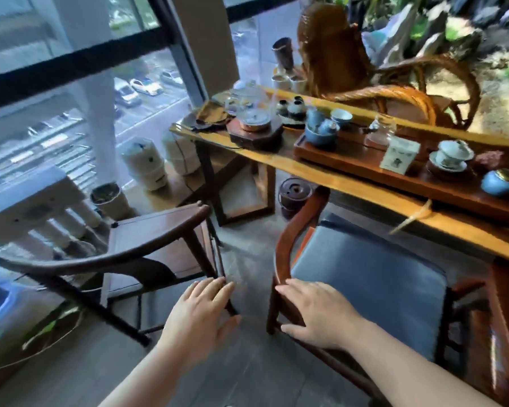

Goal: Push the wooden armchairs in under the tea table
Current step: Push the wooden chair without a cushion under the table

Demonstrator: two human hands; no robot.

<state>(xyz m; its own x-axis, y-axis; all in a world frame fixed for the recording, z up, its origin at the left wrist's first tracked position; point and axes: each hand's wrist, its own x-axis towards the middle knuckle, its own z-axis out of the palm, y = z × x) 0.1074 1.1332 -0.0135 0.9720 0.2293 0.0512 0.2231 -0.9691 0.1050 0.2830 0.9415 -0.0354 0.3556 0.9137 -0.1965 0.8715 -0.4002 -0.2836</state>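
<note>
At far left we see a white stand (pixel 27 201) by the tall window (pixel 71 83), with parked cars visible far below through the glass. Next comes the dark wooden armchair (pixel 147 251), its curved back rail sweeping toward us; it stands clear of the desk (pixel 365 189), angled away from it, with open floor (pixel 241 254) between the two. Behind it, two white canisters (pixel 143 163) sit on a low shelf near the glass.

Our left hand (pixel 200 315) reaches out with fingers spread and apart, the fingertips at the dark chair's near front leg; we cannot tell whether they press it or merely hover. Just beside it, our right hand (pixel 312 315) lies flat and open, fingers loosely together, palm on the rail of the reddish armchair (pixel 282 248), gripping nothing.

That second chair carries a blue-grey seat cushion (pixel 373 277), and its front edge sits partly beneath the long yellow-wood desk, its left arm rising to the tabletop's edge. A small dark pot (pixel 293 195) stands on the floor under the desk.

On the desk, from left: a glass teapot (pixel 252 113) on a dark octagonal base, blue cups (pixel 321 130) on a long wooden tray (pixel 365 163), a small white card (pixel 398 157), a lidded white cup (pixel 453 154) on its saucer, and a blue jar (pixel 500 182). Beyond the desk stands a gnarled root-wood chair (pixel 379 83).
</note>
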